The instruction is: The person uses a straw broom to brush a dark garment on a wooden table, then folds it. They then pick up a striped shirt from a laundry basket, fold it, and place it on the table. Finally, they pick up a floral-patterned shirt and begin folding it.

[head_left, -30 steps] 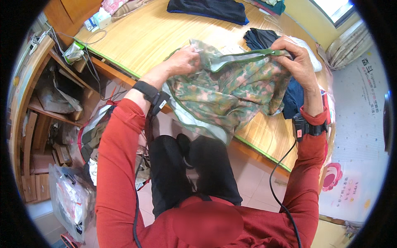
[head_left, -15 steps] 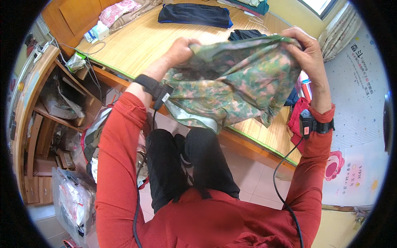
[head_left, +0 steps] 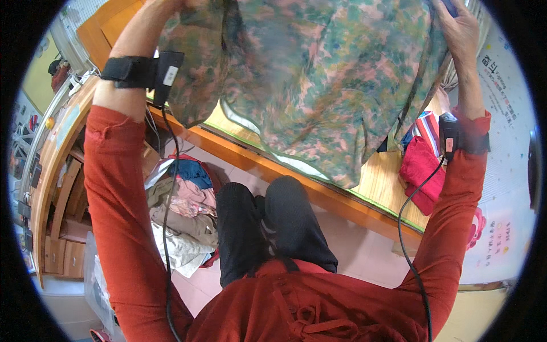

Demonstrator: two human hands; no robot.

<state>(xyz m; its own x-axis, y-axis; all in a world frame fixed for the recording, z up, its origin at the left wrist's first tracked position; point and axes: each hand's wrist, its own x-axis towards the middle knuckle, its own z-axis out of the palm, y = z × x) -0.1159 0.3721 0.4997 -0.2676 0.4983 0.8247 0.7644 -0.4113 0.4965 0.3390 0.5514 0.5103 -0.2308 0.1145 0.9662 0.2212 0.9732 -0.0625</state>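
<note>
Holding the camouflage garment (head_left: 325, 85) spread high across the frame's top, my right hand (head_left: 461, 28) grips its corner. My left hand (head_left: 165, 5) is mostly hidden, so I cannot tell its fingers. Next, I judge, comes lowering it flat onto the wooden platform (head_left: 393, 182).

The left hand (head_left: 165, 7) is mostly cut off by the top edge, so how its fingers pinch the camouflage garment (head_left: 319, 74) can't be made out. Same story on the other side: the right hand (head_left: 458, 31) shows only its back and wrist, fingertips lost past the rim. The garment's top hem runs out of frame between the two grips, and its cloth is motion-blurred just below the left grip. Below the right grip, the hanging cloth hides most of the wooden platform (head_left: 387, 182) and part of the red clothes (head_left: 419, 171).
</note>
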